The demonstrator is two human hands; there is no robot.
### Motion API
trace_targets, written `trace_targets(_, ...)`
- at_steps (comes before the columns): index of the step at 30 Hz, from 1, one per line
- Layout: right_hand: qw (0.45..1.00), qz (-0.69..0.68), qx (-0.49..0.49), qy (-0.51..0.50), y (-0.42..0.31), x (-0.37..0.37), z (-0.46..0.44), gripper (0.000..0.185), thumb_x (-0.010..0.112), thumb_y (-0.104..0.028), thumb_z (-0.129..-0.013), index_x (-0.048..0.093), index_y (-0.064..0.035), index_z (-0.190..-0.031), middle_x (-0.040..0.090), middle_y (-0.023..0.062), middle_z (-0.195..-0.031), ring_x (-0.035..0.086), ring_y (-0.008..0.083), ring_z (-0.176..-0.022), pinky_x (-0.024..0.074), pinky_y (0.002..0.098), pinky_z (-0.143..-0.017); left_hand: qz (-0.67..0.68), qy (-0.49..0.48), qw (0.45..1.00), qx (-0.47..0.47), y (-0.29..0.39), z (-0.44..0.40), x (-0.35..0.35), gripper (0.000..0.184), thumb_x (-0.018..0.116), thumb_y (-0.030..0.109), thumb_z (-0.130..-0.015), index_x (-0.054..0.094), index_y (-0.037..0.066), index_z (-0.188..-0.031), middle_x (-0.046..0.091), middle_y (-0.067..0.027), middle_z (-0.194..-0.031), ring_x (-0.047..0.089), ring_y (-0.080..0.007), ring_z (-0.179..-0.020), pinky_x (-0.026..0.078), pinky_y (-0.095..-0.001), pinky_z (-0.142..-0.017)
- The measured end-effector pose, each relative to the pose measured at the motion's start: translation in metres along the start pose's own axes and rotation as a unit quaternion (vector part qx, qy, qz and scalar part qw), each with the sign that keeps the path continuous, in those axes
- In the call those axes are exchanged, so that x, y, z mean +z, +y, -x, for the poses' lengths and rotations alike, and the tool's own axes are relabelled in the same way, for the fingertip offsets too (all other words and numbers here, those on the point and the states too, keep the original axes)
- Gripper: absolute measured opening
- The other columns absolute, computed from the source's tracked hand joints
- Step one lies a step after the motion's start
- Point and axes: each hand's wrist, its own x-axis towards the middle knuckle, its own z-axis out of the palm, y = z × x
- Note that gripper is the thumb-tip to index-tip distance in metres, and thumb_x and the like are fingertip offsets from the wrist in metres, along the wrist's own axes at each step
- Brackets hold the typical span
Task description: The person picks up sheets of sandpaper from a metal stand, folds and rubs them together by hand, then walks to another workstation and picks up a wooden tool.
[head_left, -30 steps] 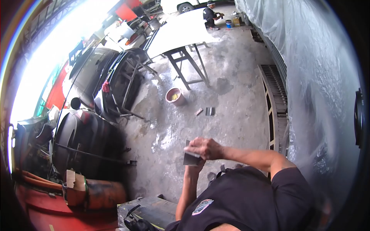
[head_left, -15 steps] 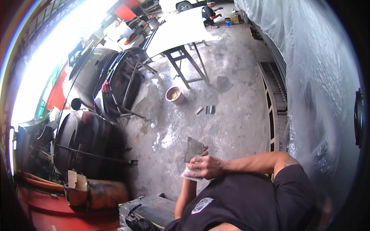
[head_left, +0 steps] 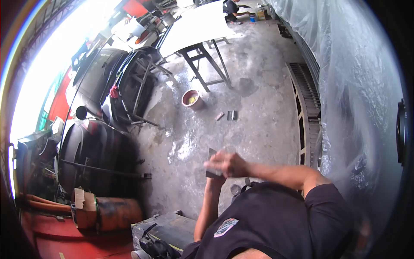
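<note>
In front of my chest, my left hand [head_left: 215, 182] holds up a thin, flat grey metal plate [head_left: 211, 156], which looks like a putty spreader. Most of the left fingers are hidden behind the plate and my other hand. My right hand [head_left: 232, 164] lies across the plate's face, its fingers closed and slightly smeared by motion. A wad of white cloth or paper is under the right fingers; almost all of it is covered.
On the concrete floor ahead stand a bucket [head_left: 191, 100], a small pink block [head_left: 220, 116] and a dark square piece [head_left: 232, 115]. Beyond is a white panel [head_left: 194, 28] on a trestle [head_left: 206, 67]. Car bumpers [head_left: 97, 157] line the left; plastic sheeting [head_left: 353, 95] hangs right. Another person [head_left: 231, 9] crouches far back.
My right hand has moved up from the plate's lower end across its face, so the plate and white wad are more covered. The view has tilted slightly downward.
</note>
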Motion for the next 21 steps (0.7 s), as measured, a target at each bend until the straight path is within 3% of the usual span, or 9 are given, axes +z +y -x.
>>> trace_targets(3,0.998,-0.005,0.065,-0.023,0.015,-0.001,-0.003,0.052,0.064,-0.009,-0.081,0.067,-0.0156,-0.132,0.067,0.0085,-0.107,0.066,0.0288,-0.1,0.0599,0.0408,-0.077,-0.199,0.039,0.979,-0.001,0.016,0.0,0.022,0.027,0.061,0.011,-0.095,0.058,0.011,-0.122,0.059,-0.0011,-0.11,0.062,-0.014,-0.094,0.055,-0.0305,-0.074)
trace_targets(4,0.998,-0.013,0.052,-0.02,0.006,-0.002,-0.003,0.051,0.065,-0.01,-0.08,0.068,-0.0155,-0.131,0.067,0.0085,-0.105,0.066,0.0287,-0.099,0.06,0.0409,-0.077,-0.012,0.017,1.0,-0.011,0.017,-0.003,0.025,0.028,0.062,0.011,-0.095,0.058,0.011,-0.123,0.059,-0.001,-0.11,0.063,-0.0149,-0.095,0.056,-0.0316,-0.076)
trace_targets(7,0.994,-0.032,-0.1,0.018,-0.044,0.0,0.004,0.053,0.065,-0.011,-0.079,0.068,-0.0173,-0.132,0.067,0.0069,-0.103,0.067,0.0295,-0.098,0.06,0.0403,-0.075,-0.185,0.142,0.964,-0.124,-0.004,0.006,-0.001,0.024,0.063,0.008,-0.094,0.058,0.01,-0.117,0.059,-0.0013,-0.11,0.062,-0.0154,-0.097,0.054,-0.0324,-0.082)
trace_targets(10,0.999,-0.024,0.017,-0.022,-0.011,0.004,0.001,0.053,0.064,-0.011,-0.08,0.067,-0.0176,-0.132,0.068,0.0072,-0.106,0.068,0.0299,-0.096,0.0603,0.0412,-0.074,-0.14,-0.036,0.989,0.04,-0.002,0.009,-0.003,0.024,0.066,0.008,-0.091,0.057,0.01,-0.114,0.059,-0.0021,-0.11,0.061,-0.0145,-0.102,0.053,-0.0324,-0.084)
trace_targets(11,0.998,-0.018,0.065,-0.016,0.009,0.008,0.002,0.051,0.064,-0.011,-0.082,0.067,-0.0173,-0.133,0.068,0.0078,-0.107,0.068,0.0296,-0.095,0.0603,0.0416,-0.072,-0.191,0.067,0.979,0.039,0.032,0.007,0.048,0.031,0.071,0.006,-0.087,0.057,0.009,-0.115,0.059,-0.0043,-0.108,0.06,-0.0154,-0.106,0.052,-0.0315,-0.089)
trace_targets(14,0.999,0.009,0.045,-0.004,0.001,0.004,-0.001,0.049,0.063,-0.011,-0.083,0.066,-0.0174,-0.132,0.068,0.0082,-0.108,0.067,0.0284,-0.097,0.0599,0.0406,-0.072,-0.119,0.013,0.991,0.061,0.019,0.008,0.034,0.039,0.069,0.003,-0.088,0.054,0.01,-0.123,0.056,-0.0044,-0.118,0.059,-0.0162,-0.109,0.052,-0.0305,-0.095)
trace_targets(17,0.995,-0.022,-0.098,0.015,-0.05,0.005,0.003,0.053,0.065,-0.012,-0.079,0.066,-0.0179,-0.132,0.066,0.0066,-0.102,0.065,0.0274,-0.094,0.0605,0.0418,-0.073,0.023,0.039,0.999,0.002,-0.005,0.013,0.008,0.039,0.068,0.001,-0.088,0.054,0.01,-0.124,0.056,-0.0042,-0.118,0.059,-0.0153,-0.109,0.052,-0.0303,-0.094)
trace_targets(19,0.999,-0.028,-0.043,-0.018,-0.036,0.008,0.003,0.055,0.065,-0.012,-0.079,0.066,-0.0175,-0.133,0.066,0.0065,-0.103,0.065,0.028,-0.094,0.0604,0.0418,-0.073,0.157,0.068,0.983,-0.064,-0.024,0.023,-0.017,0.039,0.067,0.0,-0.088,0.054,0.01,-0.124,0.056,-0.0039,-0.117,0.059,-0.0145,-0.11,0.052,-0.0301,-0.094)
trace_targets(21,0.997,0.015,0.034,-0.062,-0.005,0.012,0.002,0.056,0.063,-0.01,-0.079,0.064,-0.0157,-0.134,0.066,0.0064,-0.104,0.066,0.029,-0.095,0.06,0.042,-0.072,0.029,0.045,0.998,-0.04,-0.002,0.023,0.005,0.034,0.069,0.011,-0.092,0.055,0.011,-0.123,0.059,-0.0046,-0.112,0.059,-0.0159,-0.112,0.053,-0.0313,-0.092)
